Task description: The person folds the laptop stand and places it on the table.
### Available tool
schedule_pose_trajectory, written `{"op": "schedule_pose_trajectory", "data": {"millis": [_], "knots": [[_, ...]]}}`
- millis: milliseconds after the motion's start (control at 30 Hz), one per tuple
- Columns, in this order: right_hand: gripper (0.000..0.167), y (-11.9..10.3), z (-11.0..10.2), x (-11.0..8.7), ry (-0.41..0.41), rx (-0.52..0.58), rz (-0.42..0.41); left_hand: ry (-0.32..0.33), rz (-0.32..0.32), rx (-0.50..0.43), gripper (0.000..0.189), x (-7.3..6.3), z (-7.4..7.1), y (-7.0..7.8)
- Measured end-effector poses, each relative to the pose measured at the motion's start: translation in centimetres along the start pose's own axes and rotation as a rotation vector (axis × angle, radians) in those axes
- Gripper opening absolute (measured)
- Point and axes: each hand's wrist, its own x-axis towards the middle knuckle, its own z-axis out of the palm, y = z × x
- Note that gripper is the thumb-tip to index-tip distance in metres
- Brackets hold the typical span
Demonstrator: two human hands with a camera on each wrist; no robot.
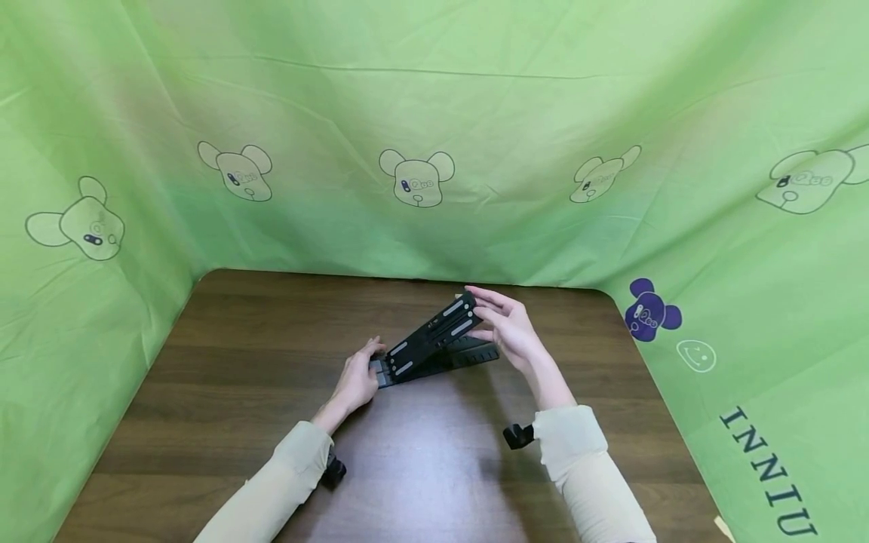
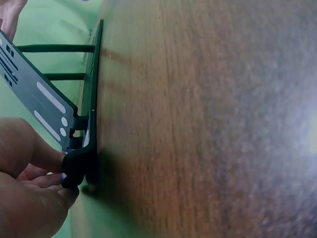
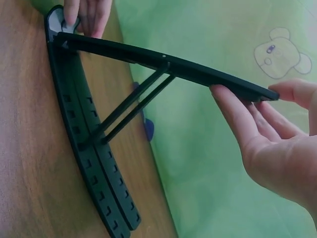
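Green curtain (image 1: 421,90); wood desk (image 1: 271,317), black folding laptop stand (image 1: 434,339) toward 12 o'clock. Left grip (image 1: 356,377) pinches hooked lip (image 2: 77,161) at 8 o'clock, probably steadying base (image 1: 483,352); right grip (image 1: 509,328) pinches tip of raised panel (image 3: 193,74) at 1 o'clock, seemingly controlling tilt.

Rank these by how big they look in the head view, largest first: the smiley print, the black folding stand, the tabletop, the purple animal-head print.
1. Tabletop
2. Black folding stand
3. Purple animal-head print
4. Smiley print
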Motion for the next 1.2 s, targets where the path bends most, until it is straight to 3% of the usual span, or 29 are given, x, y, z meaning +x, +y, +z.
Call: {"op": "schedule_pose_trajectory", "data": {"millis": [233,533,633,867,1100,1200], "knots": [[0.058,0.0,-0.7,-0.2,-0.091,0.093,0.02,0.005,0.04,0.015,0.053,0.4,0.2,-1.1],[0.05,0.0,-1.6,-0.3,-0.162,0.224,0.076,-0.055,-0.012,0.006,0.068,2.6,1.5,-5.2],[0.048,0.1,-1.7,-0.3,-0.162,0.259,0.103,-0.062,-0.026,-0.023,0.069,2.4,1.1,-4.6],[0.044,0.0,-1.5,-0.6,-0.146,0.304,0.138,-0.064,-0.049,-0.154,0.066,1.7,-0.6,-1.0],[0.043,-0.5,-0.8,-1.1,-0.074,0.369,0.188,-0.076,-0.075,-0.242,0.069,2.1,-0.7,-0.9],[0.042,-0.4,-0.5,-1.4,-0.05,0.39,0.204,-0.062,-0.07,-0.237,0.07,2.3,-0.6,-1.0]]}}
